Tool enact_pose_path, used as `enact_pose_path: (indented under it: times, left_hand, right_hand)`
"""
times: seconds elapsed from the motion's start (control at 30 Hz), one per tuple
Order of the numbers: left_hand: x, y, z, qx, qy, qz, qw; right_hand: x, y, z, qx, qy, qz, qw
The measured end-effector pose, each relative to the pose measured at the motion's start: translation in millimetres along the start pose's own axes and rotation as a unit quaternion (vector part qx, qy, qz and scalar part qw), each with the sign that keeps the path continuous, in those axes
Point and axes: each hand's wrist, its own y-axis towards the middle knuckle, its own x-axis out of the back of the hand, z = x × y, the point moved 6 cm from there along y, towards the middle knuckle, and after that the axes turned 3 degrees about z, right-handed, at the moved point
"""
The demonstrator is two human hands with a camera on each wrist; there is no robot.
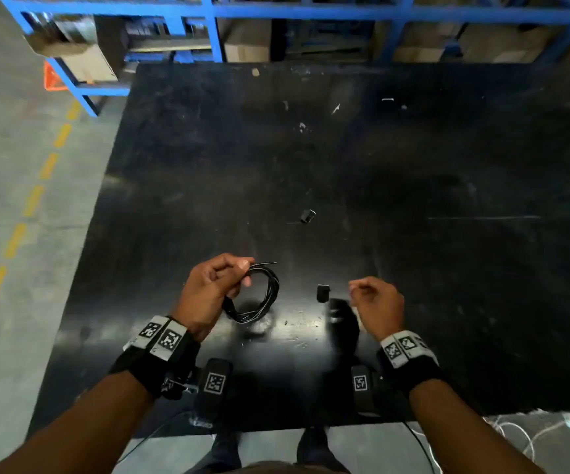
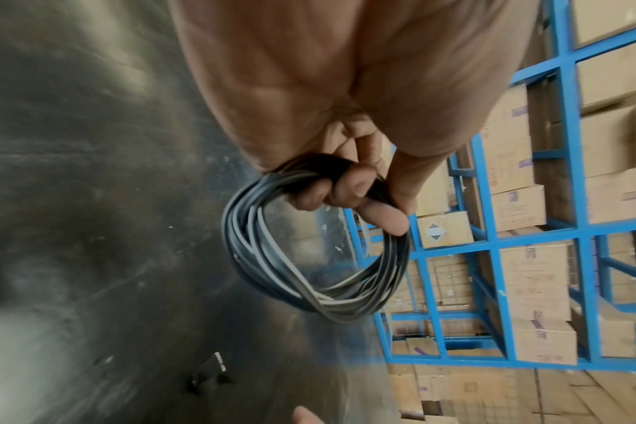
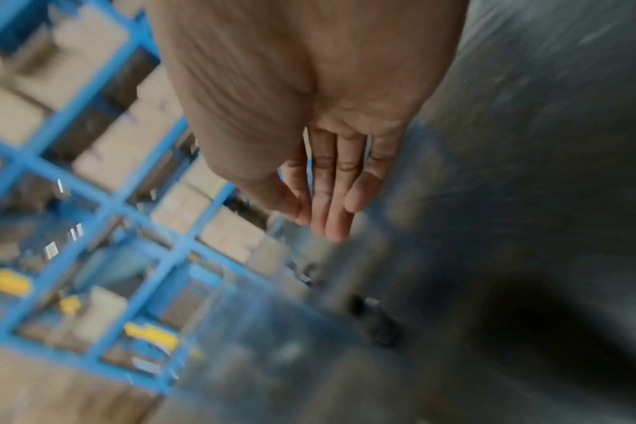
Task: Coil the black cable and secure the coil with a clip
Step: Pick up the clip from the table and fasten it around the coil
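The black cable is wound into a small coil [image 1: 263, 295] that hangs just above the black table [image 1: 430, 172]. My left hand [image 1: 239, 275] grips the coil at its upper left side. In the left wrist view the fingers [image 2: 349, 198] curl round the bunched loops of the coil [image 2: 309, 266], and one short cable end sticks out to the right. A small black clip [image 1: 323, 292] lies on the table between my hands; it also shows in the left wrist view [image 2: 209, 373]. My right hand [image 1: 362, 289] hovers right of that clip, holding nothing, its fingers [image 3: 331, 206] straight.
A second black clip [image 1: 307, 216] lies farther out near the table's middle. A blurred dark shape [image 1: 340, 311] sits below my right hand. Blue racks [image 1: 210, 32] with cardboard boxes stand beyond the far edge. Concrete floor [image 1: 10, 165] lies to the left, white cables [image 1: 522, 436] at lower right.
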Motion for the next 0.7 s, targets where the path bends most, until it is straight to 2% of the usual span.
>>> enact_pose_path:
  times: [0.1, 0.2, 0.3, 0.53, 0.7]
  left_hand:
    - [2.5, 3.2, 19.2, 0.031, -0.002, -0.004, 1.000]
    - [1.2, 5.4, 30.4, 0.045, 0.001, -0.016, 0.999]
    - [-1.8, 5.3, 36.6, 0.058, 0.001, -0.014, 0.998]
    - [-9.0, 2.2, 39.3, 0.060, 0.005, -0.041, 0.997]
    - [-13.5, 3.8, 34.1, 0.037, 0.027, -0.062, 0.997]
  right_hand:
    - [-22.5, -1.3, -9.8, 0.015, -0.121, 0.059, 0.991]
    - [-46.2, 8.7, -2.6, 0.055, -0.186, 0.132, 0.972]
    - [-62.0, 22.1, 4.0, 0.070, -0.229, 0.166, 0.957]
    - [-65.6, 32.5, -5.4, 0.019, -0.199, 0.136, 0.970]
    - [-40.2, 11.0, 12.1, 0.070, -0.154, 0.079, 0.982]
